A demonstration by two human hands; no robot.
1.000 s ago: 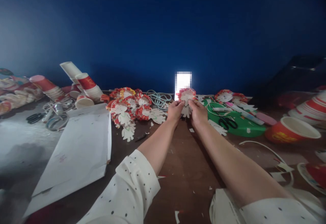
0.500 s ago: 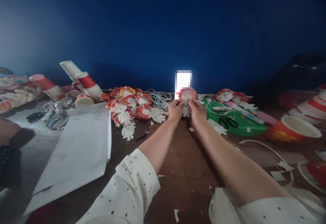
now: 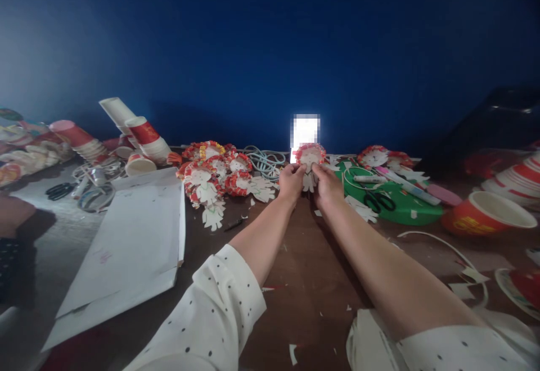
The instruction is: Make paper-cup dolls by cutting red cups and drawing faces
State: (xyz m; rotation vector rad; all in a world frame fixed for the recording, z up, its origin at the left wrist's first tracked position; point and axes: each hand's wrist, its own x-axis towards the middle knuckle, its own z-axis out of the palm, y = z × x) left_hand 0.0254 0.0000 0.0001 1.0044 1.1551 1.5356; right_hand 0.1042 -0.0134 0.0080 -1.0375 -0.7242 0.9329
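in front, left hand (image 3: 291, 184) and right hand (image 3: 328, 185) pinch a paper figure (image 3: 310, 156)

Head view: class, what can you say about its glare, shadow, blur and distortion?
Head view, centre: glare from an upright white panel behind the held paper figure, with the panel's upper part pixelated; head view, below: a dark shadow on the brown table beside the right forearm; head view, right edge: the stacked cups look soft and stretched.
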